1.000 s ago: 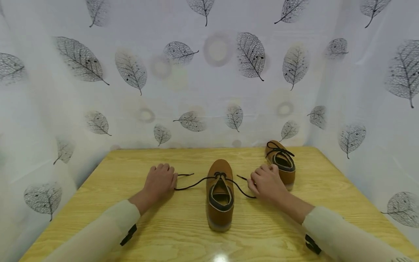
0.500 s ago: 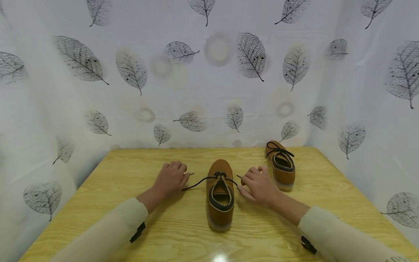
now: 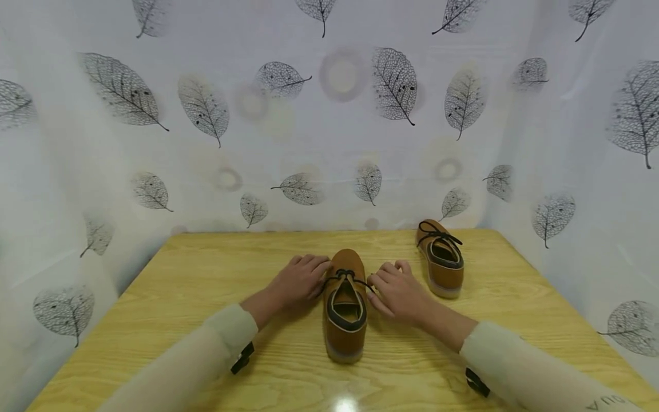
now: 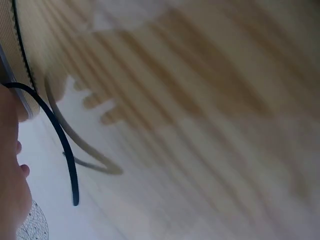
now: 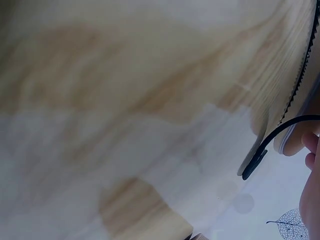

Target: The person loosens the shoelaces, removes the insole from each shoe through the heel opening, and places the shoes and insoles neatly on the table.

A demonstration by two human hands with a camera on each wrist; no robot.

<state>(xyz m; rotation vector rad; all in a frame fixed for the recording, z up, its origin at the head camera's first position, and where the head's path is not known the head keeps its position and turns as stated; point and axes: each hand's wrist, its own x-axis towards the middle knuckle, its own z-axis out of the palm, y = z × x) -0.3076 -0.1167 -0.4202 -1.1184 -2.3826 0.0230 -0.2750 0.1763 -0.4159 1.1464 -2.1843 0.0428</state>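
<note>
A brown shoe [image 3: 345, 342] stands upright, heel towards me, on the wooden table. Its black shoelace [image 3: 346, 274] is undone, an end leading out to either side. At the shoe's left flank my left hand [image 3: 301, 281] pinches one lace end, the fingers overlapping the upper; the fingertips are hidden. That loose end [image 4: 64, 142] curves down beside the hand in the left wrist view. On the opposite side my right hand [image 3: 397, 294] pinches the other end between thumb and fingers. In the right wrist view this shoelace [image 5: 277, 131] droops from the fingers and folds back near its tip.
A matching brown shoe [image 3: 445, 279], its lace tied in a bow, stands further back on the right. The wooden table [image 3: 231, 252] reaches back to a white curtain [image 3: 309, 137] printed with leaves, which also hangs along both sides.
Both hands have moved inwards along the shoelace to the middle shoe, the left travelling rightwards up to its side and the right travelling leftwards. Both shoes have stayed in place.
</note>
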